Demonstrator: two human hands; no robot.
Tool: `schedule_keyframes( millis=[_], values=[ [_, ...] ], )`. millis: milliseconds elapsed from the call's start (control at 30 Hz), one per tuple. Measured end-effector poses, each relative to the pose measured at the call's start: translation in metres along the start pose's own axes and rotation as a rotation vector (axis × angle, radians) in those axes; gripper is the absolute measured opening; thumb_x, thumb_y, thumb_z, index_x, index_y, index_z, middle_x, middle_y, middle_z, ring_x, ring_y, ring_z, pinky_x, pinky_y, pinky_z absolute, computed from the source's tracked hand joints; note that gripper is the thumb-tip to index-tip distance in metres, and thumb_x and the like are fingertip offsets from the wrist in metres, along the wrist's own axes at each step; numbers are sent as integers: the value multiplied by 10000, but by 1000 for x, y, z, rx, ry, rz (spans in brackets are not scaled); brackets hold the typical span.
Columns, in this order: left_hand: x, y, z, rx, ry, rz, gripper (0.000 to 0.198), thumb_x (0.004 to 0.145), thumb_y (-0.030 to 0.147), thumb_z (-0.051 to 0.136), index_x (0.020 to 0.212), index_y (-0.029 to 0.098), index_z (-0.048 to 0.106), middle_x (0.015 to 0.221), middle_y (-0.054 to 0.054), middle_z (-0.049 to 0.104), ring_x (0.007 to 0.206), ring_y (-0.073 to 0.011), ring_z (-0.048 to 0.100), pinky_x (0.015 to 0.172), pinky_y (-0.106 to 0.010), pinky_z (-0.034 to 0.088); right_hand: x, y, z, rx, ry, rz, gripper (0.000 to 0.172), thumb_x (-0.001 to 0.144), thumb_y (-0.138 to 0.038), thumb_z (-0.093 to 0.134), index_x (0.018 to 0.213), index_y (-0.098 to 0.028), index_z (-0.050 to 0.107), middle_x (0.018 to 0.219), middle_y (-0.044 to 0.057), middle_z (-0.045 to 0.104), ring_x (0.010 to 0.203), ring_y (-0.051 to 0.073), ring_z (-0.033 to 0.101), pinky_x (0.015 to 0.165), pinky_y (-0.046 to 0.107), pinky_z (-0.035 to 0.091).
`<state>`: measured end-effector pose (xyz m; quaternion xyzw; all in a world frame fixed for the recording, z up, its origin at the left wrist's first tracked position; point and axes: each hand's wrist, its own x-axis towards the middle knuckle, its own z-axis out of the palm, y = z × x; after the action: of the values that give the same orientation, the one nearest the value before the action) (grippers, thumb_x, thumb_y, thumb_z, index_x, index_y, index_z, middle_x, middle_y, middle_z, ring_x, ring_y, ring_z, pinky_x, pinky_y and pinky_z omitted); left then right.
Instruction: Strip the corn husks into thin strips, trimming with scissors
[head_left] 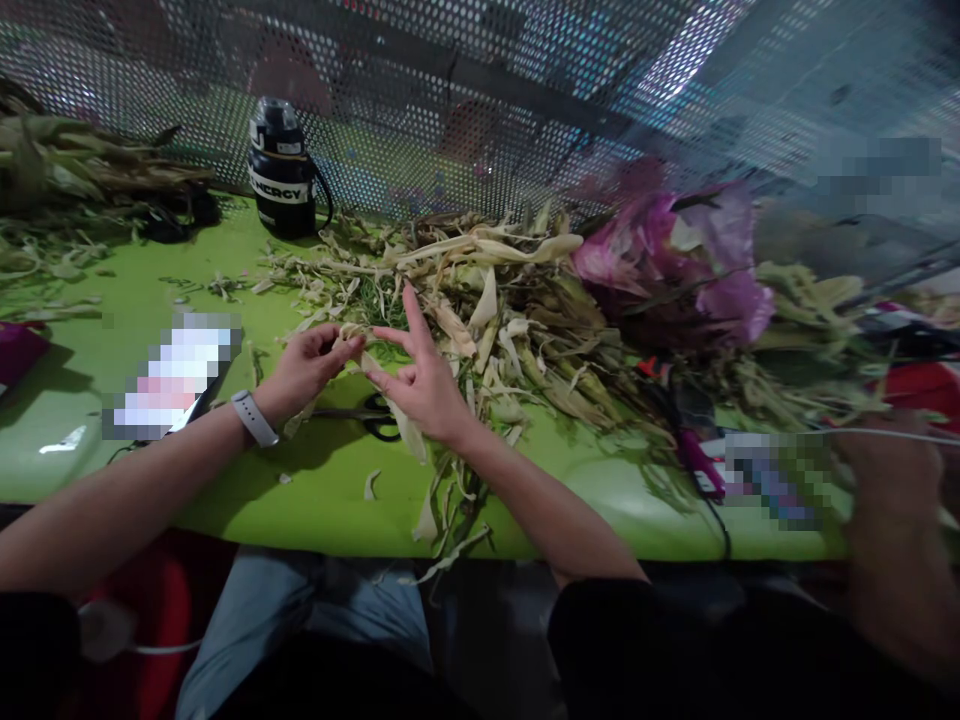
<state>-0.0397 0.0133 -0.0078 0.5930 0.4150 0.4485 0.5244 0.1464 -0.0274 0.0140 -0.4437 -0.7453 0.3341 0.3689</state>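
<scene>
Pinched between the thumb and fingers of my left hand [316, 362] is a pale strip of dried husk [370, 366], near the middle of the green table. My right hand [424, 385] is just to the right, its index finger pointing up and another finger stretched toward the left hand. The husk strip passes by its thumb and hangs down below; whether the right thumb grips it is unclear. Black-handled scissors [384, 418] lie partly hidden beneath the hands. Behind them spreads a heap of dry husks and leaves [517, 300].
A black bottle [282, 180] stands at the back left by the perforated metal panel [390, 90]. A phone [176, 375] lies left on the green table [247, 500]. A pink plastic bag [675, 260] sits back right. Another person's arm [892, 500] is at far right.
</scene>
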Motion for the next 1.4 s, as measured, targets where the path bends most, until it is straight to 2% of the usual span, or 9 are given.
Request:
schedule_keyframes(
  millis=[100,267,400,600,733,867,1033,1200,1400],
  values=[
    [3,-1,-5,-102,20,-47,324,784,429,730,704,159,570,594,44,438,500,-60,350,460,-209,274,-1,0,1,65,-54,-34,662,957,-299,457,1542,-374,157,1528,103,393,631,88,552,530,260,517],
    [10,1,-13,-226,26,-108,313,743,384,775,684,136,592,601,43,467,510,-45,364,483,-187,298,8,16,-6,256,-226,-211,591,868,-104,390,1436,-266,420,1294,70,628,905,141,658,810,340,586],
    [11,2,-12,-267,45,-172,305,697,364,809,684,129,614,629,31,511,514,-42,386,469,-187,277,12,19,-7,53,-251,-430,473,828,-69,475,1231,-253,643,1242,54,665,1185,190,592,1025,419,499],
    [10,5,-14,-221,17,-230,269,711,350,797,721,136,635,699,25,554,558,-45,431,512,-186,326,11,18,-11,149,7,-322,186,890,-284,605,1025,-258,731,961,29,742,758,143,670,712,320,577],
    [9,5,-17,-163,-47,-217,297,719,401,790,768,152,637,731,21,581,579,-49,463,509,-172,333,22,26,-20,463,170,33,393,890,-569,541,936,-208,689,814,18,725,422,62,491,411,230,420],
    [7,7,-15,-158,-137,-189,338,713,440,792,759,149,627,663,25,548,530,-48,446,462,-173,312,33,38,-22,621,344,248,485,817,-687,555,814,-202,572,539,-51,582,354,47,376,342,203,279],
    [8,3,-13,-162,-50,-144,358,677,383,827,810,159,582,694,20,613,532,-46,491,467,-167,344,23,26,-15,517,282,125,427,833,-637,584,801,-212,556,448,-85,499,323,46,363,318,188,248],
    [5,3,-10,-157,5,-100,435,657,331,842,876,185,496,656,45,609,504,-58,512,441,-170,325,8,9,-5,409,77,47,386,853,-581,598,810,-198,627,556,-42,610,398,55,495,377,177,405],
    [0,5,-8,-60,-30,-81,379,732,334,788,894,199,473,680,25,653,523,-76,554,420,-164,298,9,12,-10,466,339,-21,336,884,-549,570,856,-223,647,731,-21,677,403,38,477,343,173,388]
  ],
)
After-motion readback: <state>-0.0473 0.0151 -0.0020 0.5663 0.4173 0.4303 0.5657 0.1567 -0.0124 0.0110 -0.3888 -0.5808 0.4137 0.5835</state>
